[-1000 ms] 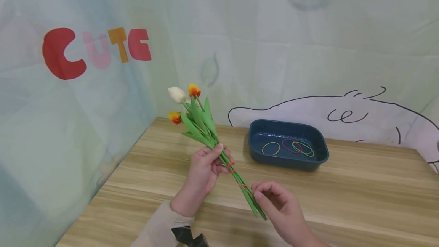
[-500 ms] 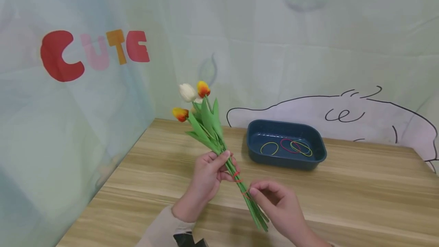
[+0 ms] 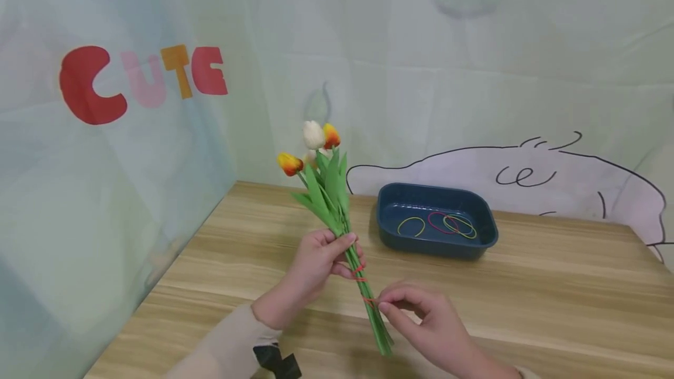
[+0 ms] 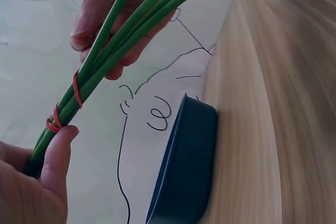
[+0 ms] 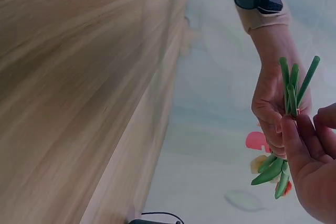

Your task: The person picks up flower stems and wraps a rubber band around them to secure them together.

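My left hand [image 3: 321, 259] grips a bundle of artificial tulips [image 3: 326, 192] around the stems, just below the green leaves. White and orange-yellow blooms point up and away. A red rubber band [image 3: 359, 274] is wound round the stems beside the left fingers. Farther down, a looser red loop [image 4: 77, 90] crosses the stems. My right hand [image 3: 426, 320] pinches at this lower loop with thumb and fingertips, close against the stems. In the right wrist view the cut stem ends [image 5: 294, 85] fan out above the fingertips; the exact pinch is partly hidden.
A dark blue tray [image 3: 437, 248] stands behind the hands to the right, with several yellow, red and greenish rubber bands [image 3: 453, 224] in it. The wood-grain table [image 3: 553, 297] meets a printed cloth backdrop [image 3: 421, 75] at the back and left.
The bundle has swung more upright, its blooms shifting right and its stem ends left. Both hands keep hold, the right fingertips staying at the lower red loop.
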Demonstrator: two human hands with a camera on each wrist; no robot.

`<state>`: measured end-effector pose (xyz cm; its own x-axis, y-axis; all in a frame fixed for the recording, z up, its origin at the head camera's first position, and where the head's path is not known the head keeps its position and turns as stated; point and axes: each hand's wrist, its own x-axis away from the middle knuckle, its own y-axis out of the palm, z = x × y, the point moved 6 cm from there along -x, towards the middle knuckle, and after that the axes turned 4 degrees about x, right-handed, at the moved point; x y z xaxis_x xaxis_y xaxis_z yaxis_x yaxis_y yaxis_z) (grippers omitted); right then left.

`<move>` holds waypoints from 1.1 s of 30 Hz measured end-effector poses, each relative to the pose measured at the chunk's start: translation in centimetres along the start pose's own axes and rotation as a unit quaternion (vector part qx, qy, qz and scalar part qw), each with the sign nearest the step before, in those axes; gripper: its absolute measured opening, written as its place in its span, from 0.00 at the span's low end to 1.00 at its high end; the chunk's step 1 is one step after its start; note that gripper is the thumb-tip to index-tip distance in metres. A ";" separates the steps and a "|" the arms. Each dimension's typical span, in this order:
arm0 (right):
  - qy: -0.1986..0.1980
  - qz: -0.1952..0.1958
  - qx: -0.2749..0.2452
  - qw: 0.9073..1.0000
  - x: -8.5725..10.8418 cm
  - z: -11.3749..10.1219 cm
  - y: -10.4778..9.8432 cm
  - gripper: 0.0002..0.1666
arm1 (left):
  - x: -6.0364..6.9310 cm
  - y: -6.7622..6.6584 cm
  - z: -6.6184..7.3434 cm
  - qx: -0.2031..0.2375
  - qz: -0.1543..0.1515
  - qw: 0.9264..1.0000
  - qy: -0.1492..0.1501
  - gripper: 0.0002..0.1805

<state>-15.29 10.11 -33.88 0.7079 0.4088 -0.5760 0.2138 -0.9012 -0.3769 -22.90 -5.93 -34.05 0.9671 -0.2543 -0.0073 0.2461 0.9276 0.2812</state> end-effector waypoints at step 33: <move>0.111 0.082 0.337 0.932 -2.5 9.1 -11.9 0.04 | -2.0 -7.7 -0.9 -0.240 -0.080 0.962 -0.101 0.11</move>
<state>-25.72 21.17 -34.58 0.8318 0.1667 -0.5294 -0.3267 -0.6240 -0.7098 -26.68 -12.33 -37.04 0.8937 -0.4079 0.1870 0.4398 0.8790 -0.1844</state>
